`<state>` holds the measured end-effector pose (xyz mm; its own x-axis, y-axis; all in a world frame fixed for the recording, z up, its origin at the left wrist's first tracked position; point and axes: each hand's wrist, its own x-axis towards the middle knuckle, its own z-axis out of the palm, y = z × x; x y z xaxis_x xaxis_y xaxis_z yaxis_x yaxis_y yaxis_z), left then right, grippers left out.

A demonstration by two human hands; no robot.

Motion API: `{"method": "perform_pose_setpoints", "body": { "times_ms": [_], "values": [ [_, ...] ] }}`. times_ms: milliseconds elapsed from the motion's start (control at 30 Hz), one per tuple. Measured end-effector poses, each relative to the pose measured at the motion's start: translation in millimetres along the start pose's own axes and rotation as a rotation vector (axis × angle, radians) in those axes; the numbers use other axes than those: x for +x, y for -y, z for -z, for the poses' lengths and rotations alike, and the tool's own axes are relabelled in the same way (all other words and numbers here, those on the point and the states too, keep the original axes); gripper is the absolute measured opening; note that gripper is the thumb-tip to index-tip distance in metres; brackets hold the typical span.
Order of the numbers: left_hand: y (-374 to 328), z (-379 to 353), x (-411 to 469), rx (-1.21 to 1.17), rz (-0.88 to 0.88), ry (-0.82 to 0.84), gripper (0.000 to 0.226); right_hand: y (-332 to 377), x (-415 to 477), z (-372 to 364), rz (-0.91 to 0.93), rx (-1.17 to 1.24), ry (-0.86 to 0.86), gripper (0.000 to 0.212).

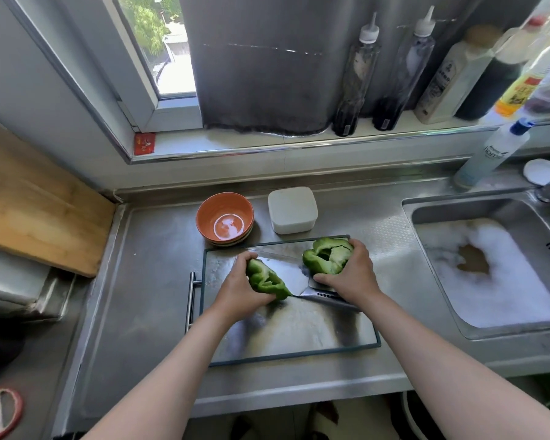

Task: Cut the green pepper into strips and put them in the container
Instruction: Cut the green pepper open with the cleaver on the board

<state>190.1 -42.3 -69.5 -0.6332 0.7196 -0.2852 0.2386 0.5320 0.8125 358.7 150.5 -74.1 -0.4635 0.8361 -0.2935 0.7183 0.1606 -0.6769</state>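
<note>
Two green pepper halves are held above a steel cutting board [299,338] with a dark rim. My left hand [238,289] grips the left half [265,279]. My right hand [351,274] grips the right half [326,255], its hollow side facing me. A cleaver [294,274] lies flat on the board between and under the hands, its handle partly hidden beneath my right hand. A white square container [292,214] stands just behind the board. An orange bowl [225,218] sits to its left.
A sink [489,268] full of foamy water lies to the right, with a dish-soap bottle [489,154] behind it. Sauce bottles [394,74] line the windowsill. A wooden board [35,198] leans at the left. Red-handled scissors [0,411] show at the lower left.
</note>
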Motion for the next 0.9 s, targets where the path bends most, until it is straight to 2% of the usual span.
{"method": "perform_pose_setpoints", "body": {
  "times_ms": [167, 233, 300, 367, 433, 467, 533, 600, 767, 900],
  "values": [
    [0.2, -4.4, -7.4, 0.044, 0.008, -0.004, 0.089, 2.2, -6.4, 5.6, 0.019, -0.175, 0.147, 0.129],
    [-0.2, -3.3, -11.4, 0.079, 0.016, 0.019, 0.09, 8.1, -13.1, 7.4, 0.075, -0.349, 0.117, 0.124],
    [-0.2, -1.8, -16.3, 0.075, 0.029, 0.02, 0.088, 13.8, -20.9, 9.1, 0.258, -0.481, 0.004, 0.096],
    [0.7, 0.0, -21.4, 0.058, 0.048, 0.0, 0.09, 19.4, -29.1, 6.1, 0.471, -0.449, -0.037, 0.056],
    [2.4, 2.1, -27.1, 0.06, 0.08, -0.016, 0.093, 26.8, -40.2, 0.2, 0.505, -0.397, 0.141, 0.03],
    [5.0, 3.6, -29.5, 0.063, 0.098, -0.03, 0.095, 28.2, -45.3, -4.8, 0.49, -0.432, 0.241, 0.026],
    [11.7, 7.7, -33.8, 0.062, 0.132, -0.043, 0.098, 28.6, -51.4, -15.6, 0.485, -0.526, 0.317, 0.03],
    [17.9, 13.8, -39.5, 0.07, 0.166, -0.043, 0.095, 27.7, -56.1, -26.9, 0.467, -0.638, 0.317, 0.033],
    [39.0, 31.5, -53.5, 0.152, 0.216, -0.15, 0.099, 28.8, -71.8, -49.5, 0.436, -0.872, 0.202, 0.048],
    [49.1, 43.1, -61.4, 0.35, 0.193, -0.053, 0.105, 28.2, -73.6, -62.8, 0.424, -0.937, 0.148, 0.055]
  ]
}}
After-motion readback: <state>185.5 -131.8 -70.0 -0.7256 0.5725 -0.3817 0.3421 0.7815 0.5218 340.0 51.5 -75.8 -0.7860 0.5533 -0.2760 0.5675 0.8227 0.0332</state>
